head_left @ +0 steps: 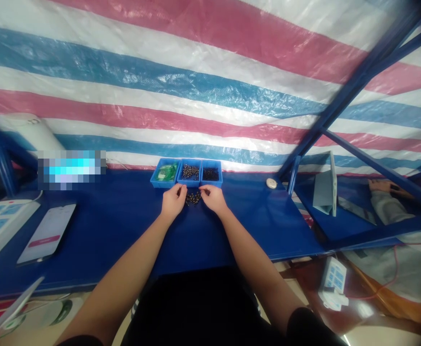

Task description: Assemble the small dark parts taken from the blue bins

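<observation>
My left hand (173, 201) rests at the left of a small loose pile of dark and brassy parts (193, 198), thumb and fingers pinched together. From the other side my right hand (213, 198) reaches to the same pile, its fingertips also closed. Whatever either pinch holds is too small to make out. Just behind the hands three blue bins stand in a row. A green plastic bag (167, 171) fills the left bin (158, 184). Small metallic pieces (191, 171) lie in the middle bin (193, 183), and black pieces (210, 173) in the right bin (216, 184).
On the blue table (117, 240) a phone (47, 233) and a white power strip (5, 226) lie at left. A round whitish object (271, 183) is at right, near the blue frame (292, 175). Beyond it are a tablet (333, 185) and another person's hand (381, 185).
</observation>
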`<move>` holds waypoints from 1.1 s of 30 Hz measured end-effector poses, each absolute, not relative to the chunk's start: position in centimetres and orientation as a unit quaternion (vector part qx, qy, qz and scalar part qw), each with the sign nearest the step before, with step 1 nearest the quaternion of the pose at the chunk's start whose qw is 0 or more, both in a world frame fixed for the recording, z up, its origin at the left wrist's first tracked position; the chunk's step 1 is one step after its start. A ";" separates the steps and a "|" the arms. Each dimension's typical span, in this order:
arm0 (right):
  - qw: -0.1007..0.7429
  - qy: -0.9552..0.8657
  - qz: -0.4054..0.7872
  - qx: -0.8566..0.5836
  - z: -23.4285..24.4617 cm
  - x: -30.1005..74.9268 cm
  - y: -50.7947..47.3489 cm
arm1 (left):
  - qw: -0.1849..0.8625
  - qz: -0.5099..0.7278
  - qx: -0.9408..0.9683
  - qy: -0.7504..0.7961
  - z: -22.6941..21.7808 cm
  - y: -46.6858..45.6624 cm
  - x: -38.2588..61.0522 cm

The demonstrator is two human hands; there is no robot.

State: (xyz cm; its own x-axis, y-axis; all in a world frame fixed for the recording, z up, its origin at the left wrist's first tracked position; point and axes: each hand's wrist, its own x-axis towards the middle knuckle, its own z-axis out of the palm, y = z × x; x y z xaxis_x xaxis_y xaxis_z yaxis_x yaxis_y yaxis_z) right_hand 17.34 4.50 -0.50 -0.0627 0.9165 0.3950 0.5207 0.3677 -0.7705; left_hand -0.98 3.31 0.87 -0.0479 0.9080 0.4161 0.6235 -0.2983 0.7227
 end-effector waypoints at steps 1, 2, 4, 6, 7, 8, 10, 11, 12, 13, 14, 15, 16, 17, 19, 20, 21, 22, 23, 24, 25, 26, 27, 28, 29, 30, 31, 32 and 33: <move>0.438 -0.701 0.205 -0.524 -0.5 17.7 4.5 | 0.161 0.444 0.673 0.569 0.9 3.3 -1.0; 0.426 -0.708 0.196 -0.528 -0.5 17.9 4.5 | 0.162 0.442 0.675 0.568 0.9 3.3 -0.9; 0.399 -0.723 0.190 -0.530 -0.4 18.1 4.5 | 0.163 0.439 0.678 0.567 0.9 3.2 -0.9; 0.371 -0.742 0.188 -0.527 -0.2 18.1 4.4 | 0.164 0.438 0.679 0.566 1.0 3.2 -0.8; 0.359 -0.750 0.184 -0.524 -0.1 18.1 4.3 | 0.165 0.438 0.679 0.565 1.0 3.2 -0.8; 0.351 -0.758 0.181 -0.518 0.0 18.0 4.1 | 0.166 0.440 0.679 0.563 1.1 3.1 -0.8; 0.346 -0.769 0.177 -0.508 0.2 17.9 3.9 | 0.168 0.442 0.679 0.562 1.1 3.1 -0.7; 0.347 -0.770 0.177 -0.505 0.2 17.9 3.8 | 0.169 0.442 0.679 0.562 1.1 3.1 -0.7; 0.349 -0.770 0.178 -0.504 0.3 17.9 3.7 | 0.169 0.442 0.679 0.561 1.2 3.0 -0.7; 0.349 -0.771 0.180 -0.501 0.3 18.0 3.7 | 0.170 0.440 0.680 0.561 1.2 3.0 -0.8; 0.349 -0.772 0.180 -0.499 0.2 18.0 3.7 | 0.172 0.439 0.682 0.560 1.2 3.0 -0.8; 0.348 -0.774 0.179 -0.498 0.2 18.1 3.7 | 0.175 0.438 0.683 0.558 1.2 3.0 -0.8; 0.346 -0.776 0.178 -0.496 0.1 18.1 3.7 | 0.179 0.437 0.684 0.557 1.2 3.0 -0.8; 0.342 -0.779 0.175 -0.496 0.1 18.1 3.7 | 0.181 0.436 0.684 0.556 1.2 3.0 -0.8; 0.335 -0.783 0.170 -0.496 0.0 18.1 3.8 | 0.185 0.436 0.684 0.556 1.2 2.9 -0.8; 0.332 -0.786 0.167 -0.494 0.1 18.1 3.7 | 0.186 0.436 0.683 0.556 1.2 2.9 -0.7; 0.329 -0.790 0.165 -0.491 0.1 18.1 3.7 | 0.187 0.436 0.683 0.556 1.3 2.9 -0.7; 0.328 -0.793 0.163 -0.487 0.2 18.1 3.7 | 0.188 0.436 0.682 0.556 1.3 2.9 -0.7; 0.328 -0.796 0.163 -0.482 0.3 18.0 3.6 | 0.189 0.436 0.682 0.555 1.3 2.9 -0.7; 0.327 -0.799 0.163 -0.477 0.3 18.0 3.5 | 0.190 0.435 0.683 0.555 1.3 2.9 -0.7; 0.326 -0.802 0.164 -0.473 0.4 18.0 3.5 | 0.192 0.434 0.684 0.554 1.3 2.9 -0.7; 0.324 -0.804 0.165 -0.470 0.4 17.9 3.5 | 0.193 0.433 0.684 0.554 1.3 2.9 -0.7; 0.320 -0.806 0.165 -0.469 0.4 17.9 3.5 | 0.194 0.431 0.685 0.554 1.3 2.9 -0.7; 0.317 -0.808 0.164 -0.470 0.3 17.9 3.5 | 0.196 0.430 0.686 0.554 1.3 2.8 -0.7; 0.314 -0.808 0.162 -0.472 0.3 17.8 3.5 | 0.197 0.428 0.687 0.553 1.3 2.8 -0.7; 0.311 -0.807 0.160 -0.476 0.3 17.8 3.5 | 0.198 0.428 0.688 0.552 1.3 2.8 -0.7; 0.308 -0.807 0.157 -0.479 0.2 17.8 3.5 | 0.198 0.427 0.689 0.551 1.3 2.8 -0.7; 0.306 -0.806 0.155 -0.482 0.2 17.8 3.5 | 0.198 0.427 0.690 0.550 1.3 2.8 -0.7; 0.303 -0.807 0.154 -0.483 0.2 17.8 3.5 | 0.197 0.427 0.690 0.550 1.3 2.8 -0.7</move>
